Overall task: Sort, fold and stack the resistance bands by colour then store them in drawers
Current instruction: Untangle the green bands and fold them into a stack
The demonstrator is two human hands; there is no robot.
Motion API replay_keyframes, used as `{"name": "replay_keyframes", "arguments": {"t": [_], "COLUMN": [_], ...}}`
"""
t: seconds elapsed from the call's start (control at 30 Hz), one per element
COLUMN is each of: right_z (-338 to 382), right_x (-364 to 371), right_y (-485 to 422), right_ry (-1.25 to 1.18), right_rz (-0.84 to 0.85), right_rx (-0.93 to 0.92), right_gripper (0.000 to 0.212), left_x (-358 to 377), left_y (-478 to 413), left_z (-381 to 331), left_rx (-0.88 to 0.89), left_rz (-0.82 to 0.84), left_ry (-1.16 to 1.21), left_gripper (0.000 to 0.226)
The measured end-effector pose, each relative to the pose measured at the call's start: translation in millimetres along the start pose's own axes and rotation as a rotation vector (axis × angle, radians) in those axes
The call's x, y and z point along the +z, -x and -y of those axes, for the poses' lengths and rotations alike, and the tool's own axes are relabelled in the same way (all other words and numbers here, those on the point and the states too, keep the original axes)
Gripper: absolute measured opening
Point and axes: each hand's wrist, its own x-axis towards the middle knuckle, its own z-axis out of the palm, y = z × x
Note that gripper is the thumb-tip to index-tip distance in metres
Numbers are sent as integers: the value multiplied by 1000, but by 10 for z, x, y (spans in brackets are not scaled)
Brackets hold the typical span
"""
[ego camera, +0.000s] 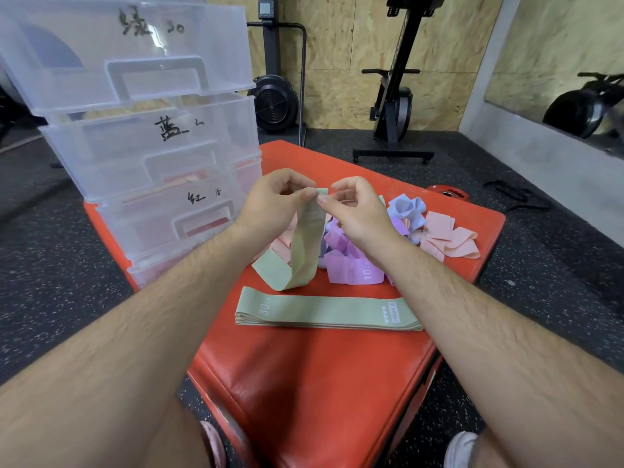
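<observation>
**Green band held up over the red block**

Nearest: a white shoe (461,450) at the bottom edge, beside the red vinyl-covered padded block (304,383) that serves as the work surface. Across the block's middle lies a flat stack of folded sage-green fabric bands (324,314), edges squared. The top one is printed "30 LB" at its left end, with a small pale tag at its right.

Just beyond the stack, both hands are raised over the block. Left hand (273,204): fingers curled, thumb and forefinger pinching the upper end of a loose sage-green band (304,251). Right hand (358,211): thumb and forefinger nipping that same end from the other side, other fingers loosely curled. The band hangs from the pinch as a long loop, and its lower fold rests on the block.

Behind the hands is an unsorted heap of lilac fabric bands (351,265) (one reads "10 LB"). Pale blue bands (405,207) lie farther back, and salmon-pink bands (449,238) lie toward the block's right edge.

Left: a tower of clear plastic drawers (135,130) stands on the block's far left corner. Each front carries a handwritten black label, and pink shows through the lower drawers.

Far: speckled black rubber floor (506,298). A black upright exercise machine (395,96) stands before a chipboard wall (337,62).
</observation>
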Motion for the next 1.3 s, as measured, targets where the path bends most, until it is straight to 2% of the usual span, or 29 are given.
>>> {"name": "replay_keyframes", "arguments": {"t": [0.07,0.17,0.27,0.43,0.53,0.67,0.73,0.83,0.97,1.07,1.13,1.23,1.3], "right_z": [-2,-7,16,34,-77,-130,-113,-76,-13,9,3,-28,-28], "right_x": [1,23,50,90,99,37,-27,-166,-417,-622,-770,-1005,-1161], "right_y": [-1,2,22,48,87,71,34,31,88,128,161,194,232], "right_ry": [-7,30,12,-10,77,258,383,656,861,1007,1030,1034,998], "right_rz": [46,131,130,276,393,401,408,473,535,476,439,449,474], "right_rx": [24,-10,-36,-1,22,10,-17,-23,41,58,57,73,98], "right_gripper": [32,14,12,13,15,15,11,23,18,39,44,36,19], "left_x": [-2,-7,-15,-68,-207,-469,-524,-520,-537,-595,-646,-712,-756], "left_y": [10,25,24,12,-23,-60,-37,18,67,98,121,178,231], "left_z": [-23,-64,-102,-177,-195,-120,-64,10,79,117,173,286,376], "left_rx": [32,58,55,48,-13,-112,-156,-162,-168,-187,-206,-240,-283], "left_rz": [-7,20,19,-129,-245,-361,-350,-329,-327,-302,-251,-156,-100], "left_ry": [-3,-38,-139,-59,64,147,138,78,8,-3,-26,-89,-138], "left_gripper": [5,12,6,5,10,13,14,16,15,14,16,18,17]}}
